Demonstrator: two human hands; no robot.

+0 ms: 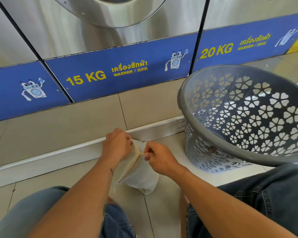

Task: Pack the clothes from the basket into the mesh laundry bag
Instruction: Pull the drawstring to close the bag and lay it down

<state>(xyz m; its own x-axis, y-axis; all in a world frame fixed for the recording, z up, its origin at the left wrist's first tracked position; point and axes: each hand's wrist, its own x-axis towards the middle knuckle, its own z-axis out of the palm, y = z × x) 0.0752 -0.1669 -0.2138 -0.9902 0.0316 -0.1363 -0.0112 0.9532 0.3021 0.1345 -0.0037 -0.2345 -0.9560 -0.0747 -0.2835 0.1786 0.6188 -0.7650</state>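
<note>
White mesh fills my grip: the stuffed white mesh laundry bag (138,174) sits on the beige tiled floor (163,203) between my knees, just before the white step edge (58,157) below the washers. My left hand (116,145) is closed on the bag's cream-trimmed top edge, fingers curled tight around the fabric. My right hand (159,158) is pinched narrow, thumb and fingertips gripping the small cream zip pull at that same edge. To my right the grey plastic laundry basket (244,117) with flower-shaped cutouts stands tilted toward me, near the bag but apart from it; I see no clothes inside.
</note>
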